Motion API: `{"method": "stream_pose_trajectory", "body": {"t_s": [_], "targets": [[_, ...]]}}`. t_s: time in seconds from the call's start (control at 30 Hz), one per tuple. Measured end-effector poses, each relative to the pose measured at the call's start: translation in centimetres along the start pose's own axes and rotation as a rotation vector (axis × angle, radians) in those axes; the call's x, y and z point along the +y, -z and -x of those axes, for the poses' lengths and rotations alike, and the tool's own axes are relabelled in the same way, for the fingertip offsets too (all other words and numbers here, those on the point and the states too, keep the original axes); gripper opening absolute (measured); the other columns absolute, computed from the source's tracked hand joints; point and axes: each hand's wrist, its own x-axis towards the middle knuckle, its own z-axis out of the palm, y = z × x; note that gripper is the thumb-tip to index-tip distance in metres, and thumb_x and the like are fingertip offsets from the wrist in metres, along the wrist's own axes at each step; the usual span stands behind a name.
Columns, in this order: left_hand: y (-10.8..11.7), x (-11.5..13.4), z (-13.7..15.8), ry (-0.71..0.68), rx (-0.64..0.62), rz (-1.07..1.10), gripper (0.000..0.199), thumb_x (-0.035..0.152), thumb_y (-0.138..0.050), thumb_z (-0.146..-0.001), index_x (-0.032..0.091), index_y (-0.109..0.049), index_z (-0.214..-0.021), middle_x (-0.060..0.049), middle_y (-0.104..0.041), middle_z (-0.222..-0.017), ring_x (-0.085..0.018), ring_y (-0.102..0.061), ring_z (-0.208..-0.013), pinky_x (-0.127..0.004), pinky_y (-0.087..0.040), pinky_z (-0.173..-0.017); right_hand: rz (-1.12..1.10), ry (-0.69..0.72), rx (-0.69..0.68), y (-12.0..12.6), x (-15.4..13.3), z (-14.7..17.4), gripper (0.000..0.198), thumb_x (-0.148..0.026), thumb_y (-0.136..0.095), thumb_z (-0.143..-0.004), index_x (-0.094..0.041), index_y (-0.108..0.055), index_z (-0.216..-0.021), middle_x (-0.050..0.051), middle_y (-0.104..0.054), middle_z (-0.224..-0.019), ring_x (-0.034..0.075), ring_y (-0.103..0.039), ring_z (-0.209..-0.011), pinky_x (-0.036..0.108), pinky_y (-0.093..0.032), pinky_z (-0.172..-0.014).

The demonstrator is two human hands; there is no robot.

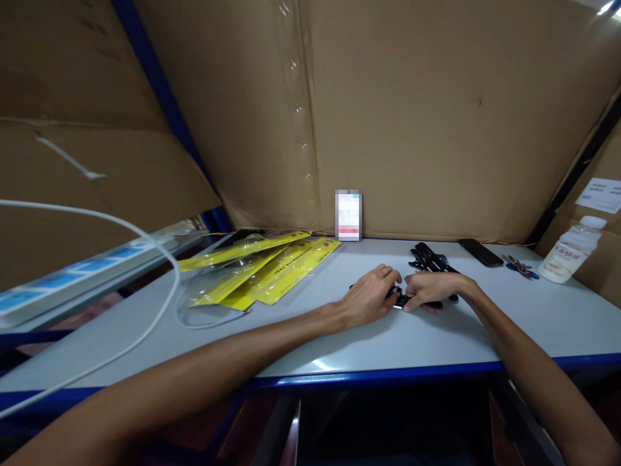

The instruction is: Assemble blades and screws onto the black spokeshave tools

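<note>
Both my hands are close together over the table, fingers curled around a black object [400, 300] with a small shiny edge. Its kind is unclear because my fingers cover most of it. My left hand [370, 295] grips it from the left. From the right, my right hand [429, 288] is closed on it, with the thumb pointing down at its middle. A dark end sticks out below my right palm. Just behind my right hand lies a heap of glossy black pieces [429, 257] with long, narrow parts.
Yellow cards in clear plastic packaging [286, 275] lie overlapped at left. A phone with a lit screen [348, 215] leans on the cardboard wall. At right are a dark phone [480, 252], keys [520, 266] and a bottle [572, 251]. A white cable [171, 272] loops beside a power strip [63, 279].
</note>
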Motion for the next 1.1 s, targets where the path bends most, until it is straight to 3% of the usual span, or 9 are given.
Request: {"method": "stream_pose_trajectory", "body": {"t_s": [0.17, 0.4, 0.63, 0.83, 1.1], "targets": [[-0.04, -0.35, 0.12, -0.068, -0.029, -0.005, 0.023, 0.006, -0.048, -0.088, 0.019, -0.066, -0.095, -0.008, -0.061, -0.098, -0.024, -0.058, -0.096, -0.036, -0.053, -0.081, -0.024, -0.007, -0.007, -0.03, 0.14, -0.2, 0.036, -0.046, -0.064, -0.083, -0.021, -0.048, -0.062, -0.004, -0.052, -0.047, 0.013, -0.049, -0.043, 0.027, -0.039, -0.048], [-0.01, -0.47, -0.06, -0.123, 0.005, 0.11, 0.034, 0.003, -0.046, -0.088, 0.017, -0.063, -0.115, -0.009, -0.066, -0.113, -0.023, -0.058, -0.108, -0.039, -0.052, -0.095, -0.022, 0.032, -0.008, 0.01, 0.61, -0.37, 0.041, -0.05, -0.064, -0.081, -0.021, -0.047, -0.058, -0.004, -0.052, -0.047, 0.012, -0.049, -0.043, 0.027, -0.041, -0.05], [0.3, -0.4, -0.13, -0.204, -0.107, 0.005, 0.02, 0.017, -0.047, -0.101, 0.015, -0.066, -0.107, -0.009, -0.071, -0.102, -0.022, -0.063, -0.096, -0.037, -0.052, -0.089, 0.008, 0.012, -0.003, -0.03, 0.61, -0.39, 0.039, -0.046, -0.063, -0.083, -0.021, -0.047, -0.058, -0.003, -0.052, -0.047, 0.012, -0.049, -0.044, 0.028, -0.04, -0.051], [0.57, -0.06, 0.28, -0.196, -0.126, -0.104, 0.02, 0.017, -0.047, -0.101, 0.014, -0.065, -0.108, -0.009, -0.069, -0.099, -0.023, -0.063, -0.097, -0.035, -0.052, -0.087, -0.009, -0.016, -0.001, 0.05, 0.59, -0.4, 0.043, -0.053, -0.068, -0.081, -0.022, -0.046, -0.063, -0.004, -0.053, -0.048, 0.012, -0.05, -0.044, 0.027, -0.04, -0.049], [0.94, -0.32, 0.25, -0.166, -0.15, -0.035, 0.022, 0.025, -0.052, -0.101, 0.013, -0.066, -0.113, -0.01, -0.07, -0.102, -0.024, -0.063, -0.099, -0.036, -0.053, -0.087, -0.021, -0.015, -0.011, 0.0, 0.68, -0.34, 0.04, -0.049, -0.067, -0.083, -0.021, -0.046, -0.064, -0.005, -0.053, -0.048, 0.011, -0.049, -0.043, 0.026, -0.04, -0.049]]}}
